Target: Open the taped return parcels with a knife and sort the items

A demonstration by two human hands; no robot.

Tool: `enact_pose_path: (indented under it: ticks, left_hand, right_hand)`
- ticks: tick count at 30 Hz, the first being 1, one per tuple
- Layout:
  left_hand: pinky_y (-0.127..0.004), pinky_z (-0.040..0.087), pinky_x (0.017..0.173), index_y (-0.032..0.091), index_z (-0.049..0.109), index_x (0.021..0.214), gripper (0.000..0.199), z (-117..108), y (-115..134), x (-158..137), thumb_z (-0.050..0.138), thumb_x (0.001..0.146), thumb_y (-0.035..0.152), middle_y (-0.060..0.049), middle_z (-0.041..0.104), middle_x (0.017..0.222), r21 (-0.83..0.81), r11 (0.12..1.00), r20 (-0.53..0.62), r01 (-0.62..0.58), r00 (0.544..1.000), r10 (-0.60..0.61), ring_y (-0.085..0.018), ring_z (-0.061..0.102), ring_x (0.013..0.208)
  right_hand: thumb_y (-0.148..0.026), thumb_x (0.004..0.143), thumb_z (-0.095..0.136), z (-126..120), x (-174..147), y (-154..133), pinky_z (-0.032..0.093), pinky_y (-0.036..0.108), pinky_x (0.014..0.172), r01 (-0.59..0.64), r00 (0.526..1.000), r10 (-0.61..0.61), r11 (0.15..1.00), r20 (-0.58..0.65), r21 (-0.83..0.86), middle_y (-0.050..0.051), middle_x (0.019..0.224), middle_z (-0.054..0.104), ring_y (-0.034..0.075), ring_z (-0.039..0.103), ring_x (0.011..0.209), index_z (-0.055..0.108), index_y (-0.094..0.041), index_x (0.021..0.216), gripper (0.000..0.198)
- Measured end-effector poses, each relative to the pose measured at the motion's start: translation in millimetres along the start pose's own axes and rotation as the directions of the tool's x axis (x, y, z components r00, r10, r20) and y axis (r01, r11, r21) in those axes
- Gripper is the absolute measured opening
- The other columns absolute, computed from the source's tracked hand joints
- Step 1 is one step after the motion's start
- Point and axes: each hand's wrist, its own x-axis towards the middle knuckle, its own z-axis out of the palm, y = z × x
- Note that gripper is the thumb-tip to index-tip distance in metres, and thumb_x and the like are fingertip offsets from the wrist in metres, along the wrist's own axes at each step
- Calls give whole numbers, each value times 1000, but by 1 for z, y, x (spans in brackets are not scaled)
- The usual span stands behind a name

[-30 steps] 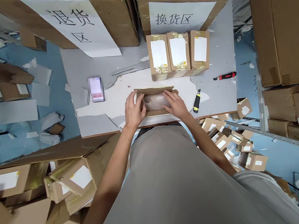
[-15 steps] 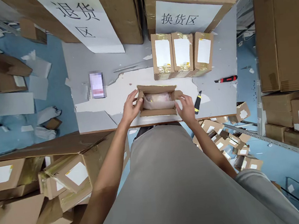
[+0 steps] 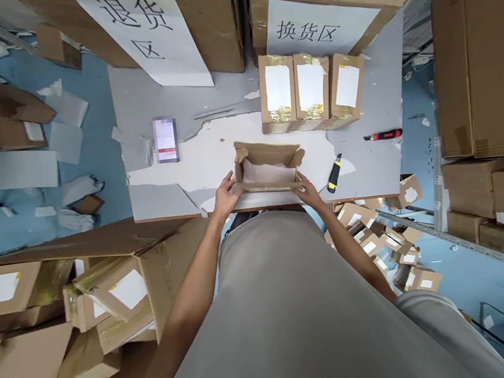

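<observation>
A small open cardboard box is at the table's near edge, its end flaps folded up. White wrapping lines it, and whatever lies beneath the wrapping is hidden. My left hand grips the box's near left corner, fingers against the cardboard. At the near right corner, my right hand holds it the same way. A yellow-and-black utility knife lies just right of my right hand.
Three taped boxes with white labels stand behind. Further back are two large cartons with paper signs. A red-and-black knife and a phone lie on the grey table. A large carton of parcels stands at left.
Both hands have shifted to the box's near corners. The box has tilted, showing more of its far wall, and the wrapping now covers the pinkish contents seen before.
</observation>
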Motion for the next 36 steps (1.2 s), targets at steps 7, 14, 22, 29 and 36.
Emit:
enact_pose_path:
  ticks: [7,14,22,29,36]
  left_hand:
    - [-50,62,115,18,83,117,74,-26,41,-37,75,88,86,-16,82,134,-249,953,-21,176,982,-187,-33,77,126]
    - [-42,65,98,19,84,129,74,-27,75,-41,84,84,78,-16,81,137,-163,982,-77,97,991,-110,-30,78,111]
    - [-37,60,83,20,89,104,60,-17,109,-27,73,96,78,-9,85,105,-21,1000,-293,16,956,-22,-23,70,84]
    - [-36,57,75,23,89,96,54,-33,141,-37,74,99,75,-7,79,95,-3,997,-241,-80,967,76,-21,64,77]
    - [-34,57,73,24,87,95,56,-57,189,-54,70,102,77,-5,73,91,0,978,-280,-210,938,202,-21,66,82]
  right_hand:
    - [-82,98,71,-12,-44,-50,57,57,125,-32,999,35,956,-5,292,13,145,81,36,71,143,84,-23,131,68]
    - [-89,83,81,-20,-35,-79,65,51,111,13,986,27,971,-166,237,17,140,80,32,77,124,77,-21,138,87]
    - [-80,103,61,-25,-21,-119,66,43,94,95,919,-114,993,-378,-68,13,116,82,27,75,101,84,-21,120,66]
    - [-75,106,64,-41,-42,-151,64,38,82,156,870,-195,980,-454,-124,9,105,77,23,70,91,83,-22,112,57]
    - [-70,106,69,-64,-66,-203,64,35,80,269,817,-312,950,-485,-158,5,103,70,21,68,90,80,-25,111,46]
